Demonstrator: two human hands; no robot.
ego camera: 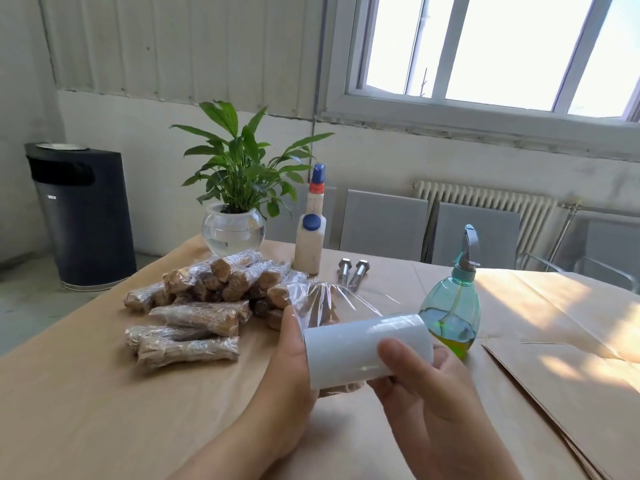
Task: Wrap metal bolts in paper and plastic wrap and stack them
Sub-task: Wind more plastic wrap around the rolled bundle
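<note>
Both hands, left hand [289, 358] and right hand [426, 386], grip the plastic wrap roll [363, 348].

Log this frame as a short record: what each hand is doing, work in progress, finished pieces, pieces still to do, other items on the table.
left hand: holds the left end of the plastic wrap roll
right hand: grips the roll's right end, thumb on top
in progress: film pulled out from the roll; a paper-wrapped piece partly visible under it
finished: pile of wrapped bolts, stacked
to do: two bare bolts
other: green spray bottle, white bottle, potted plant, paper sheets
</note>
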